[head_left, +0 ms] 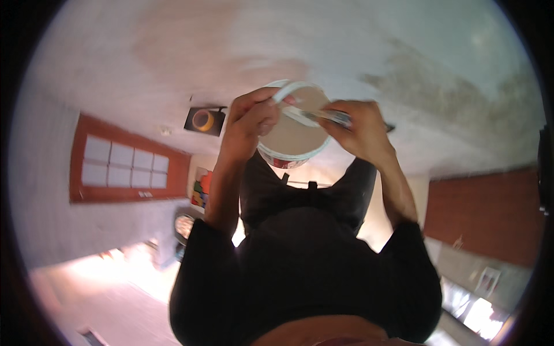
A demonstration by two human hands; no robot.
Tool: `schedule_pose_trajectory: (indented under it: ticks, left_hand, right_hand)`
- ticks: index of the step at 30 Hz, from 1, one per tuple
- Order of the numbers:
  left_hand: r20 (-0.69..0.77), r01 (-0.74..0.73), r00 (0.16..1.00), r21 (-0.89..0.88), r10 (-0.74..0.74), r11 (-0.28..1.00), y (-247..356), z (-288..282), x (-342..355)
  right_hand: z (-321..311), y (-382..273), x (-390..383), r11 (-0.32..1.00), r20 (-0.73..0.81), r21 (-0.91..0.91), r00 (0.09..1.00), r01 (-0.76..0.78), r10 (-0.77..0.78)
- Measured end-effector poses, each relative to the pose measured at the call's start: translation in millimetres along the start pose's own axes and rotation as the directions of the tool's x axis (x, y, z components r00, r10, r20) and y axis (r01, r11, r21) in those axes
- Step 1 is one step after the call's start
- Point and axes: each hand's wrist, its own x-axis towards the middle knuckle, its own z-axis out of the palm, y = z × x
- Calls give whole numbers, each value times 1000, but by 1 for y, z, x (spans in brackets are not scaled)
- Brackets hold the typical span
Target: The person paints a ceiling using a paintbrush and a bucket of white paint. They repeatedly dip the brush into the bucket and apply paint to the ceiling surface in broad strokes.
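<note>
A round white bucket (291, 157) stands in front of me, filled nearly to its rim with a smooth beige, paint-like substance (294, 138). The fingers of my left hand (251, 118) are closed round a curved white strip (297, 86) that arches over the bucket's left part; it looks like the handle. In my right hand (360, 127), over the bucket's right rim, is a slim tool with a metallic middle (340, 118). Its dark end sticks out beyond the hand. A pale, blurred part of it reaches over the beige substance, and I cannot tell whether it is a brush or a scraper.
Left of the bucket is a dark square (216, 122) with a round orange thing on it. A red-brown framed window (124, 164) is further left, and a red-brown panel (485, 213) at right. Patchy pale surface (346, 34) spreads beyond the bucket.
</note>
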Motion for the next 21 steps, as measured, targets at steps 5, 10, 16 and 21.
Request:
schedule_pose_trajectory:
  ticks: [5, 10, 16, 21]
  left_hand:
    - [-16, 54, 998, -33, -54, 998, -1, 4, -2]
    - [-70, 29, 997, -32, -31, 999, 0, 16, -5]
    - [18, 78, 997, -26, -78, 997, -7, 17, 0]
    - [47, 122, 992, -36, -120, 992, -9, 20, 1]
  right_hand:
    - [36, 8, 10, 986, 76, -162, 997, 41, -29]
    - [42, 7, 9, 976, 182, -219, 983, 24, 16]
    - [52, 20, -1, 980, 137, -189, 990, 65, -40]
    - [15, -5, -17, 993, 39, -117, 999, 2, 3]
